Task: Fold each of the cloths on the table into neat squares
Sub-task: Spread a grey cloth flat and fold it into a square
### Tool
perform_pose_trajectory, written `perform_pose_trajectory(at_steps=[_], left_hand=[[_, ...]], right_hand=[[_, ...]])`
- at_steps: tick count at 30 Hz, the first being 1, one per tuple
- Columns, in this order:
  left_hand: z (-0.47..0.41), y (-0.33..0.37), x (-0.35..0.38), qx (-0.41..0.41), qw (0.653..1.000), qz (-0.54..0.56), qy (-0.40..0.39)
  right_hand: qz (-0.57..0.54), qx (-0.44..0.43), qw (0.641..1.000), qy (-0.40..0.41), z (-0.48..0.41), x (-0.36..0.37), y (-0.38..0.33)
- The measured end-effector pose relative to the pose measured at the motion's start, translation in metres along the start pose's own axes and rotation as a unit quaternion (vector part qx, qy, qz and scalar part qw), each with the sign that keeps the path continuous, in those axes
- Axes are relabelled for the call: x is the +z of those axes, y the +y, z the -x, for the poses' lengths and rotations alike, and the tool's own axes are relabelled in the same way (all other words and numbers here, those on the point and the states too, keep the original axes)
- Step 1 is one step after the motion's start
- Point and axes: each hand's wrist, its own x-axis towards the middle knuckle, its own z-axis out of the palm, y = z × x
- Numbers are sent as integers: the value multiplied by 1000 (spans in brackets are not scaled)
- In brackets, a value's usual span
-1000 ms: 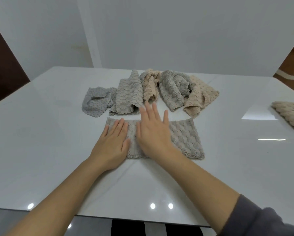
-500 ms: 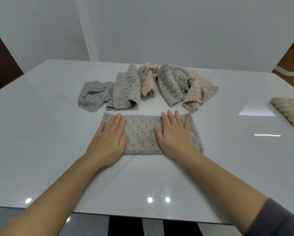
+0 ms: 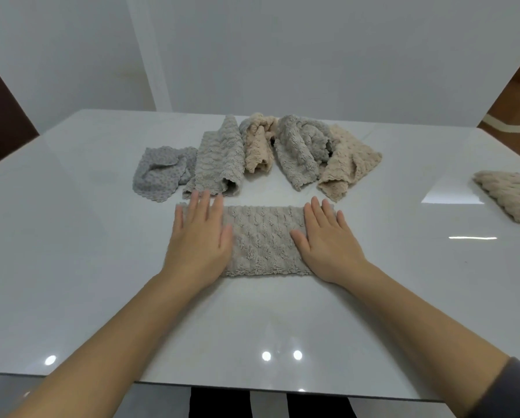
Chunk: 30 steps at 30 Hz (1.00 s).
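A grey-beige textured cloth point(image 3: 261, 239) lies folded into a long strip on the white table point(image 3: 71, 267), straight in front of me. My left hand point(image 3: 199, 239) presses flat on its left end, fingers straight. My right hand point(image 3: 328, 241) presses flat on its right end, fingers straight too. Behind the strip lies a row of crumpled cloths: a blue-grey one point(image 3: 160, 175), a grey one point(image 3: 221, 158), a beige one point(image 3: 258, 143), another grey one point(image 3: 301, 149) and a beige one point(image 3: 347, 164).
A folded cream cloth point(image 3: 512, 193) lies near the table's right edge. White walls stand behind the table. A brown door or cabinet point(image 3: 518, 110) is at the far right. The near table edge runs just below my forearms.
My right hand slid right along the strip, from beside my left hand to the right end. My left hand shifted slightly left and forward. The strip now lies flatter.
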Motion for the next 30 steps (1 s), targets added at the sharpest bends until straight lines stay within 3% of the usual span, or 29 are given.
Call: perform_pose_trajectory(at_steps=[2,4,7,10,30], left_hand=[[-11,35,-1,23,995,16,97],[-22,69,3,61,990,-1,130],[-32,92,21,92,991,-36,96],[-30,80,36,38,996,-64,44],[-9,-42,17,-69,996,-57,-9]], right_hand=[[-2,1,1000,4,-1,2,-1],[-4,3,1000,5,-1,3,0],[-4,3,1000,6,0,3,-1],[-9,5,1000,6,-1,3,0],[-12,-1,1000,-17,2,-5,3]])
